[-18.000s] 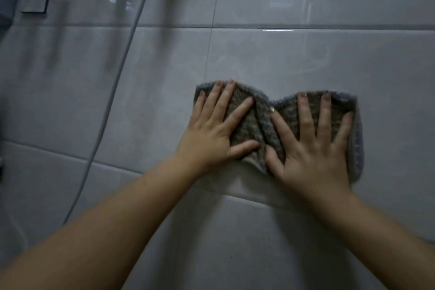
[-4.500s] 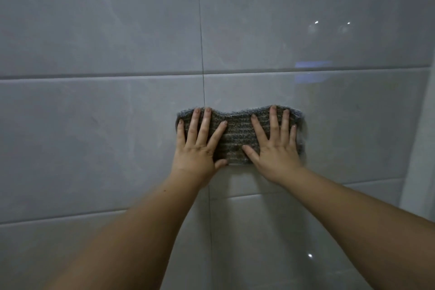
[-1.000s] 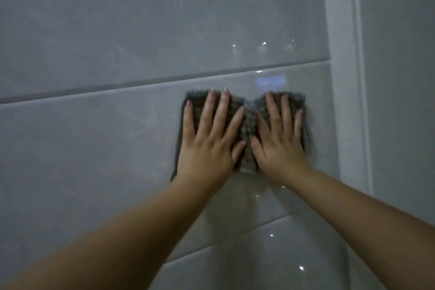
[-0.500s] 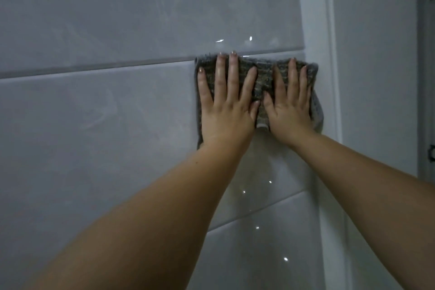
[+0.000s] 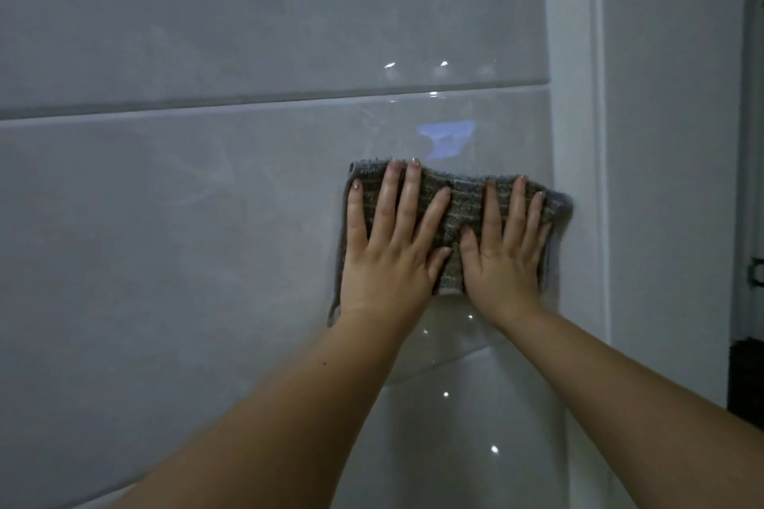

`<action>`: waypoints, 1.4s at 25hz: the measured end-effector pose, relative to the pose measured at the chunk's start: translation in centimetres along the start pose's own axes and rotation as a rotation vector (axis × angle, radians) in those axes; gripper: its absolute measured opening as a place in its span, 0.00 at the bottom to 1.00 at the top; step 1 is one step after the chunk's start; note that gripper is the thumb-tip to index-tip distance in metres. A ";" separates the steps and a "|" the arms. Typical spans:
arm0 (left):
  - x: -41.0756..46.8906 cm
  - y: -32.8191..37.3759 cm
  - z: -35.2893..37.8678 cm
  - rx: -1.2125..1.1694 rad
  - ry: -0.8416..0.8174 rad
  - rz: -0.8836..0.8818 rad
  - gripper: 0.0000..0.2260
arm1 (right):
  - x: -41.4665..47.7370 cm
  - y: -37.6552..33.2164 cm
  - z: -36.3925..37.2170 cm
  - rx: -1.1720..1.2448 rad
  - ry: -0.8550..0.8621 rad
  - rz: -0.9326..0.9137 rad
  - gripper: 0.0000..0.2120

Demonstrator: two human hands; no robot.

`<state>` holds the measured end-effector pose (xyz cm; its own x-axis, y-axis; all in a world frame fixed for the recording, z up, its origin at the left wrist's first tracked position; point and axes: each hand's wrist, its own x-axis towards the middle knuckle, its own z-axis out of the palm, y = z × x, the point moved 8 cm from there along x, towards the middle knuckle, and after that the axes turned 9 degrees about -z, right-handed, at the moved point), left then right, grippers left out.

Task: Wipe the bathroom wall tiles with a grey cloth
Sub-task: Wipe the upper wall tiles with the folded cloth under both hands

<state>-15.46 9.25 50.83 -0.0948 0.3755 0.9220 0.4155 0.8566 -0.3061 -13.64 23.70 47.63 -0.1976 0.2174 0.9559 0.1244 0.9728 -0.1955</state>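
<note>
A grey ribbed cloth (image 5: pixel 459 211) lies flat against the glossy grey wall tiles (image 5: pixel 165 219), at the right end of a wide tile. My left hand (image 5: pixel 388 248) presses on its left half with fingers straight and spread. My right hand (image 5: pixel 506 248) presses on its right half in the same way, thumbs nearly touching. The cloth's right edge reaches the white vertical trim (image 5: pixel 578 136). Most of the cloth is hidden under my palms.
A horizontal grout line (image 5: pixel 248 101) runs above the cloth, and another curves below my wrists. Right of the trim is a plain grey wall (image 5: pixel 669 136). A dark frame edge (image 5: pixel 750 219) stands at the far right.
Compared with half a second ago, both hands and the cloth sit lower on the tile, away from the upper grout line, still against the white trim.
</note>
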 end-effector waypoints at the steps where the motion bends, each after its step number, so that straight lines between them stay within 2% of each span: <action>1: -0.5 -0.7 -0.2 -0.001 -0.002 0.003 0.28 | -0.5 -0.9 0.1 0.002 0.000 0.009 0.30; 8: -3.9 -8.9 -2.2 0.036 -0.025 -0.013 0.28 | -3.2 -10.0 0.8 0.030 -0.001 -0.003 0.29; 18: -13.5 -25.3 -5.8 0.108 -0.017 -0.119 0.29 | -7.2 -29.4 1.9 0.078 -0.019 -0.296 0.30; 23: -18.9 -30.1 -6.1 0.126 -0.036 -0.167 0.29 | -9.8 -34.9 2.6 0.084 -0.031 -0.396 0.30; 29: -24.1 -28.2 -4.4 0.095 -0.086 -0.211 0.30 | -13.8 -35.0 3.5 0.072 -0.048 -0.716 0.30; 35: -23.1 -20.5 -1.9 0.071 -0.088 -0.255 0.30 | -14.4 -26.4 3.4 0.057 -0.028 -0.723 0.26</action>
<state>-20.11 -17.65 36.26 -0.2674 0.1712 0.9483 0.3036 0.9489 -0.0857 -17.36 -4.82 38.26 -0.2362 -0.4801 0.8448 -0.0973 0.8767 0.4710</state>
